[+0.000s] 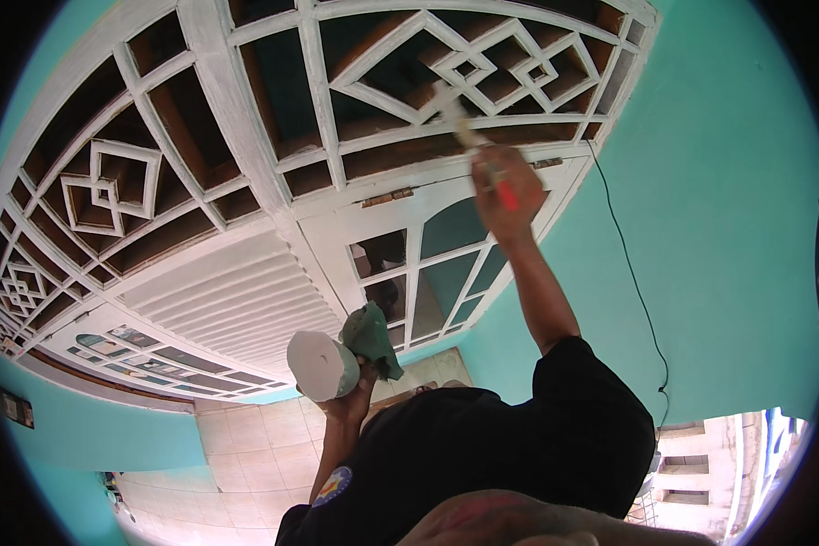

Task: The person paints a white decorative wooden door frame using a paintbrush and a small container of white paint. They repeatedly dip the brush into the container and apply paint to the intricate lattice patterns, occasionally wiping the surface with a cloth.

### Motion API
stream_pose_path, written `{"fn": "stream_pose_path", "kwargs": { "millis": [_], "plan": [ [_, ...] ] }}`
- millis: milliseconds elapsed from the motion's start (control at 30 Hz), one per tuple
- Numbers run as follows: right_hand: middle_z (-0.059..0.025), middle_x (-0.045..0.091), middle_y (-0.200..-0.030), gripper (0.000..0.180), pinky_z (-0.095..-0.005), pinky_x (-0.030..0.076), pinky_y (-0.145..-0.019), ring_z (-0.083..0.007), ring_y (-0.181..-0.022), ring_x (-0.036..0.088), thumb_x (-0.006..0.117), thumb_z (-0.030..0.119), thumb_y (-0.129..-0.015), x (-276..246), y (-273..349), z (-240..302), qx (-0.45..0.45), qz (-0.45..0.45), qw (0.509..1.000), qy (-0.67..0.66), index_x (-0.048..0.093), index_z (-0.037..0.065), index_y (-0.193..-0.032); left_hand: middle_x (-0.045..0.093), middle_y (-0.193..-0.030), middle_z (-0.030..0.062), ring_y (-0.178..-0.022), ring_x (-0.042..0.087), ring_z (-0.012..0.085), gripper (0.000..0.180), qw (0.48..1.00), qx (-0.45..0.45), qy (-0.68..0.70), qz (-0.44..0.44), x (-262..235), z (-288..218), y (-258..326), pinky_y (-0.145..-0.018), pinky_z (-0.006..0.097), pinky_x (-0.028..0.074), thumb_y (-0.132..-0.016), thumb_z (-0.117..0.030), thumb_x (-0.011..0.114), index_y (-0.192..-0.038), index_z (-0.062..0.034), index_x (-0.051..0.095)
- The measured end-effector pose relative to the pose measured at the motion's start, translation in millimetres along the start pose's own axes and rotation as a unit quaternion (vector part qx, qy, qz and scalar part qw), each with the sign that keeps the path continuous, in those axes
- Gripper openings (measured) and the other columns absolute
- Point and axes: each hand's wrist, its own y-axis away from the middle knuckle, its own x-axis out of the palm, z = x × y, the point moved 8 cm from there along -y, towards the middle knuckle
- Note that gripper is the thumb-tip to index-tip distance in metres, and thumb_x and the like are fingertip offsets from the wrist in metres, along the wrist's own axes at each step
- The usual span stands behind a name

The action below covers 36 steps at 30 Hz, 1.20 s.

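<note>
High in front of me, my right hand point(505, 187) is closed around a paintbrush point(467, 135), whose red handle shows in the fist. Its pale bristles, blurred, are up at the white lattice point(419, 114) with diamond-shaped bars; whether they touch it I cannot tell. Lower down, my left hand point(353, 400) supports a round container point(323, 366) with white inside, probably paint. A crumpled grey-green cloth point(370, 338) is beside the container, in or against the same hand. Most of the left fingers are hidden behind these things.
Below the lattice are white doors with glass panes point(441, 287) and a ribbed white panel point(227, 296). A turquoise wall point(719, 227) stands to the right, with a thin black cable point(630, 273) hanging down it. Pale tiles point(255, 446) cover the floor.
</note>
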Motion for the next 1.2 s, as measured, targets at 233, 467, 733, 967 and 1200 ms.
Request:
{"fn": "stream_pose_path", "kwargs": {
  "millis": [233, 467, 733, 967, 1200],
  "plan": [
    [-0.0069, 0.068, -0.088, 0.019, -0.0335, 0.056, -0.062, -0.0255, -0.074, 0.068, 0.077, 0.004, -0.075, 2, 8, -4, 0.063, -0.010, 0.998, -0.020, 0.069, 0.009, -0.092, 0.065, -0.102, 0.0192, -0.091, 0.061, 0.0308, 0.058, 0.999, -0.017, 0.036, -0.036, -12, 2, 4, -0.064, 0.035, 0.047, -0.091, -0.059, 0.050, -0.114, -0.0076, 0.062],
    [-0.0073, 0.070, -0.091, 0.021, -0.0319, 0.055, -0.061, -0.0234, -0.073, 0.069, 0.079, 0.002, -0.075, 6, -7, 33, -0.035, 0.040, 0.994, -0.091, 0.071, 0.008, -0.093, 0.065, -0.103, 0.0181, -0.087, 0.059, 0.0301, 0.059, 0.999, -0.011, 0.035, -0.031, -8, -1, 0, -0.065, 0.035, 0.047, -0.090, -0.060, 0.051, -0.113, -0.0071, 0.063],
    [-0.0074, 0.072, -0.090, 0.015, -0.0328, 0.055, -0.060, -0.0244, -0.074, 0.070, 0.077, 0.006, -0.080, 8, -39, 46, -0.058, 0.093, 0.984, -0.144, 0.072, 0.005, -0.094, 0.063, -0.100, 0.0193, -0.083, 0.057, 0.0271, 0.060, 1.000, 0.001, 0.003, -0.016, -8, -3, 0, -0.066, 0.033, 0.046, -0.089, -0.062, 0.053, -0.112, -0.0081, 0.064],
    [-0.0037, 0.070, -0.072, 0.017, -0.0218, 0.049, -0.055, -0.0061, -0.061, 0.062, 0.072, 0.012, -0.091, 27, -28, -24, 0.260, 0.013, 0.933, -0.249, 0.070, -0.004, -0.098, 0.063, -0.102, 0.0176, -0.083, 0.056, 0.0259, 0.060, 1.000, -0.025, -0.015, 0.001, -10, -2, 5, -0.066, 0.032, 0.045, -0.088, -0.061, 0.054, -0.114, -0.0083, 0.064],
    [-0.0075, 0.070, -0.082, 0.018, -0.0212, 0.050, -0.055, -0.0085, -0.064, 0.063, 0.069, 0.010, -0.093, 53, -32, -24, 0.270, -0.003, 0.894, -0.359, 0.069, -0.006, -0.101, 0.062, -0.109, 0.0158, -0.091, 0.053, 0.0254, 0.057, 0.999, -0.028, 0.008, 0.030, -1, 5, 1, -0.069, 0.033, 0.045, -0.088, -0.057, 0.057, -0.116, -0.0069, 0.063]
  ]
}}
